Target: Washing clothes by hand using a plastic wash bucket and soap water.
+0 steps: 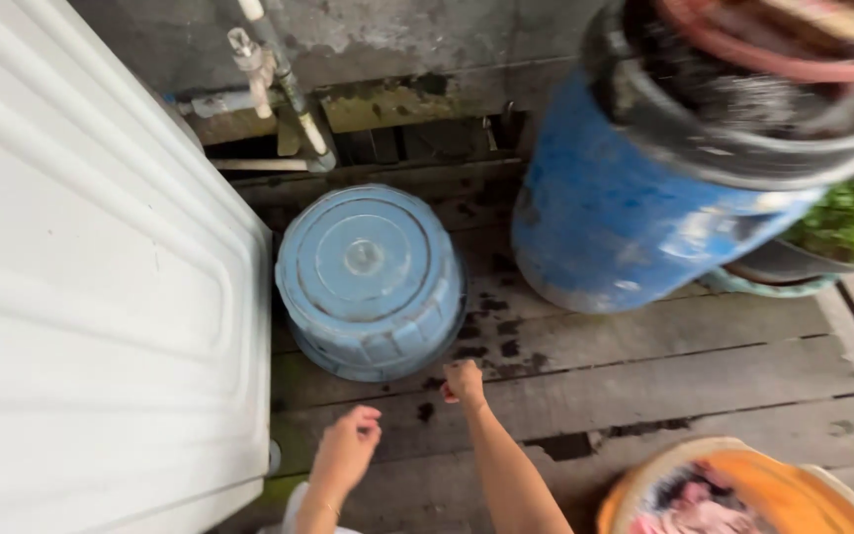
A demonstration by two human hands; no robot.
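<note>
An upturned light-blue plastic tub point(370, 282) rests bottom-up on the wet wooden planks point(664, 381). My right hand point(464, 381) reaches toward the tub's near rim, fingers curled, holding nothing that I can see. My left hand point(348, 447) hovers lower and to the left, fingers loosely bent, also holding nothing, close to the white appliance's corner.
A large white appliance point(91, 297) fills the left side. A big blue drum point(635, 198) with a dark rim stands at the right. Pipes and a tap point(259, 69) run along the back wall. An orange basin point(743, 494) sits at the bottom right.
</note>
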